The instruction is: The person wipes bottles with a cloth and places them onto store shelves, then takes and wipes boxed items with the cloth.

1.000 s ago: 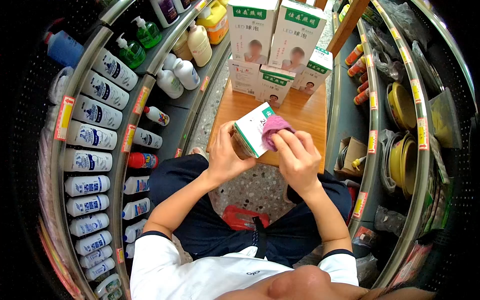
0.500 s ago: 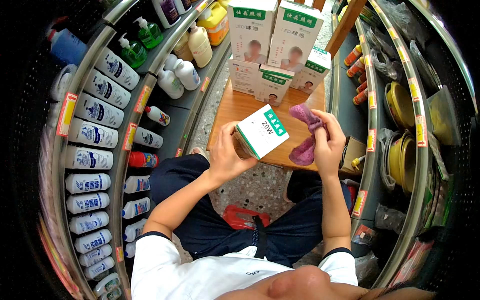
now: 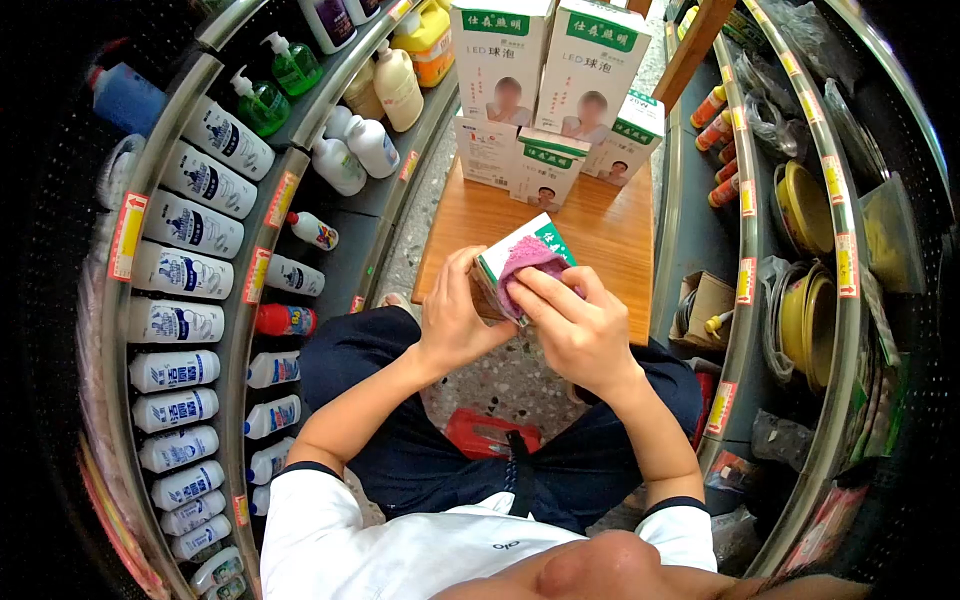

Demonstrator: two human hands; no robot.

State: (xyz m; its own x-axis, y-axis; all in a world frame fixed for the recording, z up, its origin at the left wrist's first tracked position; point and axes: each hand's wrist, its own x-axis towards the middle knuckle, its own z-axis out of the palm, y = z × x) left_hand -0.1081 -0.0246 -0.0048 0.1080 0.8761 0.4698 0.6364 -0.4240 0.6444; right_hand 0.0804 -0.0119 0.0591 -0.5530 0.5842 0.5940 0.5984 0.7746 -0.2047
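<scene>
- Now the right hand [image 3: 572,335] has its fingers [image 3: 538,293] curled over a pink cloth [image 3: 528,262], pressing it on a small box [image 3: 512,262].
- Left hand [image 3: 452,315] grips that box from the side, fingers closed around it.
- Box sits above the wooden table [image 3: 600,235], near stacked boxes [image 3: 548,90].

Bright, even light from overhead fills the centre of the frame; my hands cast only soft shadows on the wooden surface [image 3: 600,225]. Strong fisheye distortion bows the shelf rails [image 3: 250,270] at left and right. The corners fall to black vignette. Centre sharp, edges slightly soft.
</scene>
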